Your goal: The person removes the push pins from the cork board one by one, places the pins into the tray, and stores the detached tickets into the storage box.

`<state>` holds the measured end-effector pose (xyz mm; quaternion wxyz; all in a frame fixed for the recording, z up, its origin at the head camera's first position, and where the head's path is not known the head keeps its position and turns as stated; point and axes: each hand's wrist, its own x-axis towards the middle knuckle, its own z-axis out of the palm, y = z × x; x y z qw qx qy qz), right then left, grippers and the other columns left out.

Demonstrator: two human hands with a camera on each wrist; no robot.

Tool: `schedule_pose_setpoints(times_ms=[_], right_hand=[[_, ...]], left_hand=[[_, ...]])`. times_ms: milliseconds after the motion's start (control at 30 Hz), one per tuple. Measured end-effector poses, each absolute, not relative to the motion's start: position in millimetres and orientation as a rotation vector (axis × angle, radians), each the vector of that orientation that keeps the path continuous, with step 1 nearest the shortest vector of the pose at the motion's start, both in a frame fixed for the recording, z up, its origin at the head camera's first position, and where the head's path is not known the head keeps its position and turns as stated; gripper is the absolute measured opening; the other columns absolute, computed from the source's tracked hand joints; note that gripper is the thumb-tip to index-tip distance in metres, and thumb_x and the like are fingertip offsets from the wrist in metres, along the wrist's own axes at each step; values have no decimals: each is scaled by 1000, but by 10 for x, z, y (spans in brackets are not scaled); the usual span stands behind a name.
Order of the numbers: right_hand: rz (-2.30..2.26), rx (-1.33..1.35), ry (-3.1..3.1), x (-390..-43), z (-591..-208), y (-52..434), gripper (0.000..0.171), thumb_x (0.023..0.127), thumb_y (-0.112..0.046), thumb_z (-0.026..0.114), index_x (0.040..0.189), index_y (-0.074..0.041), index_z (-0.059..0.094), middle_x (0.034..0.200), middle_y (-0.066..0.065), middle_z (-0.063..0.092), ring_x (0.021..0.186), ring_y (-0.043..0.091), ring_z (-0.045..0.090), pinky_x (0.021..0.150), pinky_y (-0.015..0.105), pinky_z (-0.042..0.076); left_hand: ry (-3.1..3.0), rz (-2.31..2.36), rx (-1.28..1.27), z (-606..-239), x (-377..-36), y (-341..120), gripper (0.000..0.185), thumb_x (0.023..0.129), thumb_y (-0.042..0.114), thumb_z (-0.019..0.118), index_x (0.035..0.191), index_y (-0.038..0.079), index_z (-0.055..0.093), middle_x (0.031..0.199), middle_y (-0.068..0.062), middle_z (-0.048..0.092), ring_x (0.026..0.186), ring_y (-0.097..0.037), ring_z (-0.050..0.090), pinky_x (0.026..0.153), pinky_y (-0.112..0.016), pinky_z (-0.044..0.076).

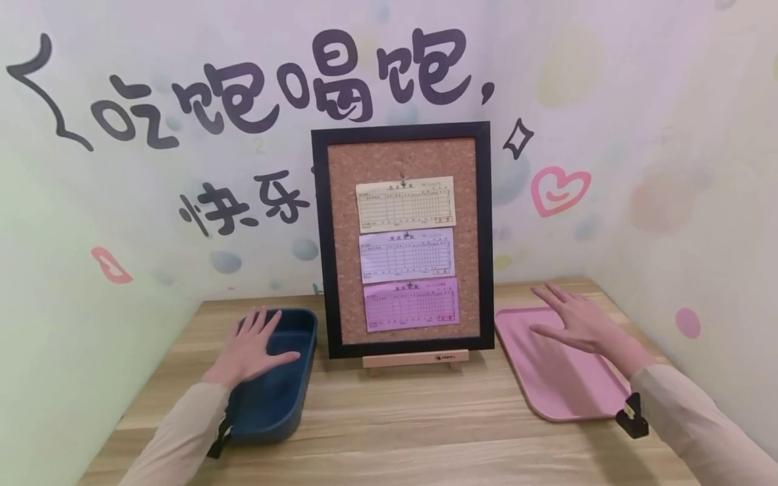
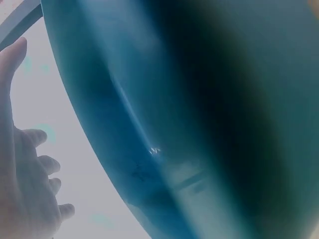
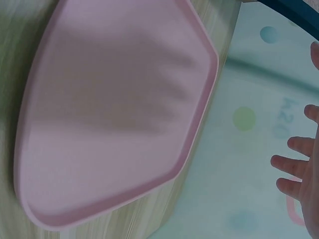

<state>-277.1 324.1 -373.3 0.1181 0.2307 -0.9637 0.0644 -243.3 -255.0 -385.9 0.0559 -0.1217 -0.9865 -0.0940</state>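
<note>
Both hands are flat with fingers spread, holding nothing. The left hand point(image 1: 252, 345) hovers over the blue bin point(image 1: 286, 398) on the table's point(image 1: 413, 418) left side; the right hand point(image 1: 577, 320) is over the pink tray point(image 1: 559, 385) on the right. A cork board point(image 1: 404, 239) with three slips stands between them.
</note>
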Motion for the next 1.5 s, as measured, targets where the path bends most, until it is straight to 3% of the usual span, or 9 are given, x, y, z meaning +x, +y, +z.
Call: schedule_pose_setpoints(times_ms=[433, 733, 933, 1167, 1500], right_hand=[[267, 718, -2755, -2795, -3637, 3230, 74, 82, -44, 60, 138, -4, 32, 136, 29, 33, 116, 50, 39, 88, 65, 34], [235, 720, -2666, -2853, -3390, 3119, 75, 77, -30, 70, 135, 0, 34, 129, 27, 42, 105, 45, 50, 83, 59, 43], [394, 671, -2664, -2870, -3207, 2969, 78, 74, -23, 73, 138, -3, 32, 129, 24, 43, 112, 41, 46, 86, 58, 42], [522, 722, -2565, -2882, -3010, 2801, 75, 75, -17, 73, 136, -1, 33, 124, 24, 47, 103, 39, 52, 79, 56, 46], [600, 771, -2429, -2919, -2668, 2539, 69, 74, -14, 74, 132, -2, 39, 110, 18, 55, 95, 31, 55, 77, 48, 49]], left_hand=[[-2971, -349, -368, -3826, -2459, -2541, 93, 77, 62, 53, 139, -3, 28, 143, -31, 19, 130, -47, 16, 103, -62, 15], [-2915, -516, -381, -3649, -2498, -2410, 93, 80, 59, 54, 142, -1, 21, 146, -26, 16, 128, -46, 23, 102, -60, 24], [-2789, -646, -440, -3485, -2545, -2241, 82, 82, 47, 60, 140, -2, 27, 144, -24, 24, 130, -40, 25, 104, -55, 24], [-2560, -768, -480, -3291, -2596, -1988, 68, 81, 29, 67, 134, -1, 37, 136, -21, 39, 124, -35, 36, 102, -51, 30], [-2379, -799, -475, -3095, -2696, -1653, 59, 78, 20, 71, 127, -1, 45, 119, -19, 52, 106, -30, 50, 85, -44, 47]])
